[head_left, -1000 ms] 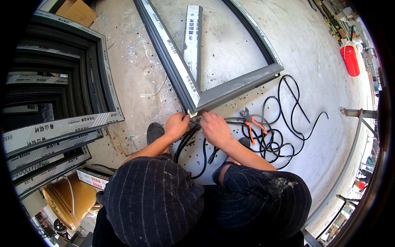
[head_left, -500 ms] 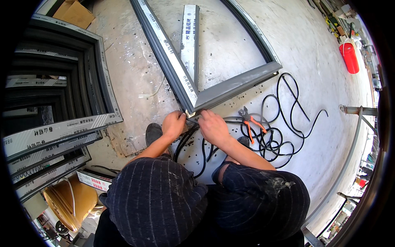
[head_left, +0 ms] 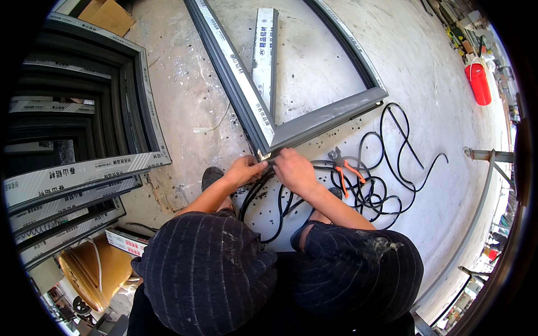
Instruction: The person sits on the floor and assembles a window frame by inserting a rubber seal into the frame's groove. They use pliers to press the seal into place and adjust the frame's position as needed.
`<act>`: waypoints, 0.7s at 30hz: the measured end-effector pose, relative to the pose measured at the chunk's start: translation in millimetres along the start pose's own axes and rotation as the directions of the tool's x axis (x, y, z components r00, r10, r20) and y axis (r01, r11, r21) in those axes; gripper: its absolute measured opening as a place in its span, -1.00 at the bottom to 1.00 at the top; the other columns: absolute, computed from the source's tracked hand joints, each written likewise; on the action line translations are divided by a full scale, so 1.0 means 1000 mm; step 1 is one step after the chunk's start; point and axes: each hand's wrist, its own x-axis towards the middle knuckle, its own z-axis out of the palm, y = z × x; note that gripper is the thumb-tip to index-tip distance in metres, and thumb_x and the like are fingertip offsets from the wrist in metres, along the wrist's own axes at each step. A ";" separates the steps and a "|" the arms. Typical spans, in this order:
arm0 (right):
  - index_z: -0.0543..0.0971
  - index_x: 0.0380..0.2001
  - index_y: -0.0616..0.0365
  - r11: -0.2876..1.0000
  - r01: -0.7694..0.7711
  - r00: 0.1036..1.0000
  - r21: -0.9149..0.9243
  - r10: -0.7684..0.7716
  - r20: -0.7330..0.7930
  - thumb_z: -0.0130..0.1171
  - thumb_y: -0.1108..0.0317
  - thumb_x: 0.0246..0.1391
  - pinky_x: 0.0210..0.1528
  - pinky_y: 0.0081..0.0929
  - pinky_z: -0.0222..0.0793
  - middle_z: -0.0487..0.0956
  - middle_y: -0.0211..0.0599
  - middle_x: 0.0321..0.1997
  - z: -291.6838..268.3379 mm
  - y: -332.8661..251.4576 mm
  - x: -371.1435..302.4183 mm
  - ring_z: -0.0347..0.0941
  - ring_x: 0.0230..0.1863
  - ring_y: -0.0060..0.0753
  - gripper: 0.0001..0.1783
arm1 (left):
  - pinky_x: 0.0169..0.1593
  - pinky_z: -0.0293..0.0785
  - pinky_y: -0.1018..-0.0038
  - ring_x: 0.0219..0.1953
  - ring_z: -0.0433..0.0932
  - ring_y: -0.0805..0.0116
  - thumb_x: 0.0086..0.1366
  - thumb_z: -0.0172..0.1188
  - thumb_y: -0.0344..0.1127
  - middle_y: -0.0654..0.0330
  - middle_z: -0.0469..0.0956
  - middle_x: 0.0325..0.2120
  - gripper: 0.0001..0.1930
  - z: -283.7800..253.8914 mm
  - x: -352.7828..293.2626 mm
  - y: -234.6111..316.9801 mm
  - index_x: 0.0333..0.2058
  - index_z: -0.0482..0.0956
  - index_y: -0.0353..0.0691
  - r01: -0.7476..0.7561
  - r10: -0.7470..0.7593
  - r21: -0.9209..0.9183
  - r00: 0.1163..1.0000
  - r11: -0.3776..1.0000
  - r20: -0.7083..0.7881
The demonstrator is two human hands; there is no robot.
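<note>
A grey metal window frame (head_left: pixel 330 119) lies on the floor in front of me, one corner pointing toward my feet. Close to that corner, my left hand (head_left: pixel 244 169) is closed, thumb and fingers pinched together; what it pinches is too small to make out. My right hand (head_left: pixel 294 169) curls against the underside of the same corner, closed on a black rubber strip (head_left: pixel 319 162) that leads off to the right. Its fingertips are partly hidden. More black strip runs in loops across the floor, and pliers with orange handles (head_left: pixel 348 171) lie on it.
Stacked dark frames (head_left: pixel 89 169) stand at the left, with a yellow-brown spool (head_left: pixel 89 274) below. A loose metal profile (head_left: pixel 264 61) lies inside the window frame. There is a cardboard box (head_left: pixel 109 17) far left and a red bucket (head_left: pixel 477 84) far right.
My left hand has turned, its thumb now reaching toward the frame corner. The right hand has stayed at the corner. The whole view has shifted slightly.
</note>
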 end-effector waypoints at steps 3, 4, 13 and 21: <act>0.54 -0.51 0.14 1.000 -0.004 1.000 0.005 0.004 0.003 0.22 0.31 -0.04 -0.19 -0.28 0.48 0.46 -0.26 -0.32 -0.001 0.002 0.001 0.45 -0.15 -0.19 -0.86 | -0.33 0.51 0.59 -0.41 0.57 0.48 0.27 0.30 -0.08 0.28 0.58 -0.47 -0.68 0.006 -0.003 -0.002 -0.30 0.54 -0.25 0.028 -0.008 -0.200 0.995 0.979 0.100; 0.53 -0.51 0.14 1.000 -0.004 1.000 0.007 0.004 0.001 0.22 0.31 -0.04 -0.19 -0.28 0.47 0.46 -0.25 -0.32 -0.001 0.002 0.002 0.45 -0.15 -0.19 -0.86 | -0.32 0.51 0.60 -0.41 0.56 0.49 0.27 0.30 -0.10 0.30 0.58 -0.46 -0.70 0.005 -0.002 -0.005 -0.28 0.54 -0.23 0.030 0.000 -0.248 0.993 0.968 0.121; 0.51 -0.46 0.17 0.997 -0.014 1.000 0.077 0.014 -0.006 0.22 0.28 0.02 -0.16 -0.23 0.42 0.45 -0.19 -0.29 -0.002 0.002 0.002 0.42 -0.15 -0.09 -0.81 | -0.20 0.52 0.59 -0.32 0.56 0.51 0.26 0.32 -0.19 0.30 0.58 -0.41 -0.78 0.002 -0.002 -0.005 -0.27 0.54 -0.17 0.091 -0.038 -0.306 0.984 0.948 0.175; 0.52 -0.50 0.19 0.996 -0.023 1.000 0.087 0.025 -0.019 0.24 0.28 0.01 -0.17 -0.21 0.43 0.44 -0.18 -0.30 -0.002 0.000 0.002 0.40 -0.14 -0.08 -0.80 | -0.26 0.48 0.60 -0.36 0.56 0.53 0.26 0.32 -0.23 0.30 0.59 -0.41 -0.82 -0.002 0.005 -0.011 -0.30 0.53 -0.15 0.100 -0.036 -0.351 0.982 0.931 0.184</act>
